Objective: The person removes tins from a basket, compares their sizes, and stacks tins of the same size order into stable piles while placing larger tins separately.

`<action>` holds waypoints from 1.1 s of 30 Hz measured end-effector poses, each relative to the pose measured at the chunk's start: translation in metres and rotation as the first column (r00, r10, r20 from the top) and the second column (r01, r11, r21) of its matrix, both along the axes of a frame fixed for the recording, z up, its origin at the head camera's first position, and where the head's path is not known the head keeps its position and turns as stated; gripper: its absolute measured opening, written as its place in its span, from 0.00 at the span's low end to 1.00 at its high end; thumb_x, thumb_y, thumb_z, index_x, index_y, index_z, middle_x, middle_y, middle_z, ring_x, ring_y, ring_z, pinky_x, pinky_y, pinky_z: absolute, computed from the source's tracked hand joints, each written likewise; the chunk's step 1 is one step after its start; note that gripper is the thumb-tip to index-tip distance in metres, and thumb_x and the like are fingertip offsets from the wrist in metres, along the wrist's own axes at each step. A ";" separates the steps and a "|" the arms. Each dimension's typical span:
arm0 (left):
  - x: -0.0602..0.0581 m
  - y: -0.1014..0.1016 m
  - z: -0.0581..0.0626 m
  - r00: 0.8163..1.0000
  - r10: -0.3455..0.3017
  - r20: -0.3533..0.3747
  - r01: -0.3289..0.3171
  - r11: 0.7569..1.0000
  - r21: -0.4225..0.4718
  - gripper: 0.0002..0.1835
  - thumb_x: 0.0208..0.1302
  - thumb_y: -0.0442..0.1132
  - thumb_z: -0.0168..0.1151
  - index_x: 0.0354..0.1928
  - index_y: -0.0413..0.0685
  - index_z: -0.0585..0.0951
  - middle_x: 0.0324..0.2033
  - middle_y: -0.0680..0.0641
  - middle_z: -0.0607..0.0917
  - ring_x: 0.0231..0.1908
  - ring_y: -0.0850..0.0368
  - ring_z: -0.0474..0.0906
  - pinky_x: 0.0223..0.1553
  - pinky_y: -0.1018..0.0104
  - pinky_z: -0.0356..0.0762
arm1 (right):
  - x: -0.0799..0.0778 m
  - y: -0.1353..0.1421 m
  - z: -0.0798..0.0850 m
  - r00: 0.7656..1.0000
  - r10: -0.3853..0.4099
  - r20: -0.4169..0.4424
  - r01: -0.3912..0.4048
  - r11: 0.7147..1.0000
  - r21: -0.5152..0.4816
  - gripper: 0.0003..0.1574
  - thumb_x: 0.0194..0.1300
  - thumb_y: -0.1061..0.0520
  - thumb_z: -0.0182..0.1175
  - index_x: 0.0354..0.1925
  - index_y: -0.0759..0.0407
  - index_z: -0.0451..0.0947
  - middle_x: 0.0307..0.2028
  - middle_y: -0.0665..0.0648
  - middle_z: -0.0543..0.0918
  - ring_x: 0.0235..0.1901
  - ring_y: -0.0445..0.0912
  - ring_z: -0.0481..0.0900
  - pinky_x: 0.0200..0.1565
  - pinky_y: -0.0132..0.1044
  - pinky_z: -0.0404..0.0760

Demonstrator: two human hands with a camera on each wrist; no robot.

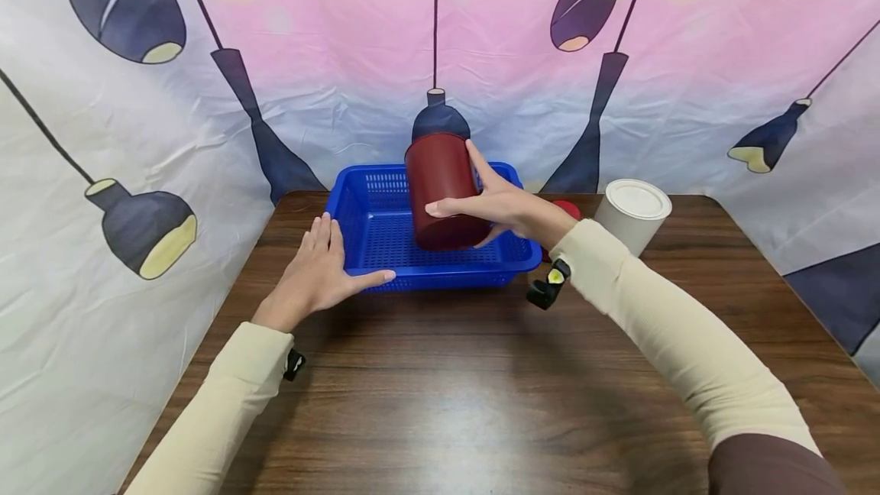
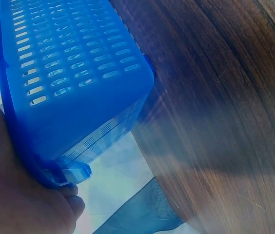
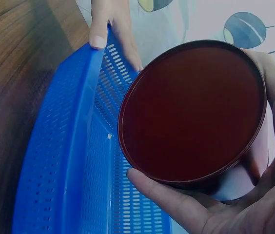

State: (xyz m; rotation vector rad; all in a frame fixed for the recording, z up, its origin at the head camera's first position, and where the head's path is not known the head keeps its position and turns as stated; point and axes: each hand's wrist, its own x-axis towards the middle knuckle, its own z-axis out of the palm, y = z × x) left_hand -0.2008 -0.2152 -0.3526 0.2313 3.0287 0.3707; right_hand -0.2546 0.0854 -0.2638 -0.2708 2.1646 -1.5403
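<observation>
My right hand [image 1: 505, 208] grips a dark red cylindrical can [image 1: 443, 189] from its right side, thumb on the near face. Tilted, the can is held over the blue plastic basket [image 1: 440, 273], and its flat round end [image 3: 193, 114] faces the right wrist camera. On the basket's left front corner rests my left hand [image 1: 316, 270], its fingers straight along the left rim and its thumb stretched over the front rim. Slotted basket wall [image 2: 79, 53] fills much of the left wrist view beside that hand. Inside the basket, a mesh floor [image 1: 385, 239] shows left of the can.
To the right of the basket a white can [image 1: 632, 212] with a lid stands on the brown wooden table [image 1: 440, 373]. A red object [image 1: 567, 208], partly hidden by the right wrist, is beside it. A lamp-patterned cloth [image 1: 330, 59] hangs behind the table and at its left.
</observation>
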 end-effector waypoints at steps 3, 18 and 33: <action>0.000 0.001 0.001 1.000 0.001 0.005 -0.001 1.000 0.001 0.76 0.50 0.88 0.46 0.76 0.26 0.38 0.77 0.29 0.32 0.76 0.32 0.27 0.75 0.38 0.33 | 0.006 0.011 0.000 1.000 0.003 -0.006 -0.003 1.000 -0.009 0.79 0.52 0.39 0.78 0.74 0.12 0.26 0.74 0.56 0.52 0.61 0.61 0.71 0.38 0.58 0.87; 0.001 0.000 0.002 1.000 0.002 0.015 -0.002 1.000 0.007 0.76 0.51 0.87 0.47 0.76 0.25 0.37 0.77 0.28 0.31 0.76 0.32 0.26 0.74 0.37 0.32 | 0.038 0.072 -0.014 1.000 -0.005 -0.004 0.005 0.999 -0.049 0.73 0.57 0.45 0.76 0.74 0.10 0.32 0.74 0.57 0.54 0.65 0.61 0.67 0.42 0.59 0.86; 0.000 0.000 0.001 1.000 0.000 0.017 0.000 1.000 0.008 0.77 0.51 0.87 0.48 0.76 0.25 0.37 0.76 0.28 0.31 0.76 0.31 0.26 0.74 0.36 0.32 | 0.080 0.131 -0.030 0.997 -0.012 -0.072 0.011 1.000 -0.016 0.72 0.61 0.51 0.72 0.77 0.17 0.30 0.73 0.63 0.53 0.68 0.62 0.63 0.54 0.50 0.80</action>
